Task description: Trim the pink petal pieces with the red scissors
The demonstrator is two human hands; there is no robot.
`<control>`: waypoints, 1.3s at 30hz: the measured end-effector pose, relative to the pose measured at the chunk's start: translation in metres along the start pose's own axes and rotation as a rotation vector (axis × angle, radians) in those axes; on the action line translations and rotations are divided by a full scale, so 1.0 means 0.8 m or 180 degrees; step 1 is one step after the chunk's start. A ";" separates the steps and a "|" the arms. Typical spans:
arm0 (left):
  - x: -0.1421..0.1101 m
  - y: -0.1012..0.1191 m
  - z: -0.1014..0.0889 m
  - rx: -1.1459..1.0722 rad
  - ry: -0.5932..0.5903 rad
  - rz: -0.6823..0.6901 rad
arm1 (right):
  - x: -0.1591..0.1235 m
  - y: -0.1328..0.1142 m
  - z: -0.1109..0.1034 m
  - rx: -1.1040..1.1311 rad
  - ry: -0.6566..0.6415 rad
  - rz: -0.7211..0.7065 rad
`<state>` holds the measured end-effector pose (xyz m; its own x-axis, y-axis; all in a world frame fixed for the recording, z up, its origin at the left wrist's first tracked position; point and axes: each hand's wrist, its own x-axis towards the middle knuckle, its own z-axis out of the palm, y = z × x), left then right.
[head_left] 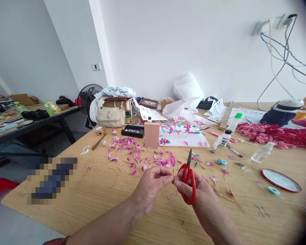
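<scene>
Between my fingertips stands a pink petal [172, 160] with a yellowish rim, on a thin yellow stem. My left hand [153, 185] is closed, thumb and forefinger pinching low on that stem. Red-handled scissors [193, 189] sit in my right hand [202, 194], their dark blades pointing up and away. The right thumb and forefinger are also close to the stem; whether they grip it is unclear. Many loose pink petals [127, 146] lie scattered on the wooden table [97, 207] beyond my hands. Several stemmed petals [225, 172] rest to the right.
A wooden block [152, 135] stands beside a black tray [132, 131] and a white sheet with painted flowers [205, 141]. To the right are a black-capped bottle [224, 139], a spray bottle [262, 153], a red-rimmed round dish [281, 180] and thread spools [273, 190]. A beige bag [111, 116] stands at the back.
</scene>
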<state>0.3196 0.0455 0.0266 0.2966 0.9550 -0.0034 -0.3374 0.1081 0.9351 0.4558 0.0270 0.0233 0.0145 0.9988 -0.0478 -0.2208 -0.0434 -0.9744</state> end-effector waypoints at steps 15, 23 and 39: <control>-0.006 -0.005 0.014 -0.0478 0.0347 0.0213 | -0.006 0.010 0.008 -0.0356 0.0006 -0.0150; -0.013 -0.002 0.015 -0.0425 0.0568 0.0478 | -0.025 -0.001 -0.001 -0.1393 -0.0023 -0.0617; -0.028 0.004 0.035 -0.0278 0.0275 0.0454 | -0.065 -0.003 -0.014 -0.2053 -0.0786 -0.0313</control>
<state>0.3369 0.0167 0.0396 0.1636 0.9821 0.0930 -0.4480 -0.0100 0.8940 0.4662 -0.0253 0.0256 -0.2342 0.9719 0.0242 0.3945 0.1178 -0.9113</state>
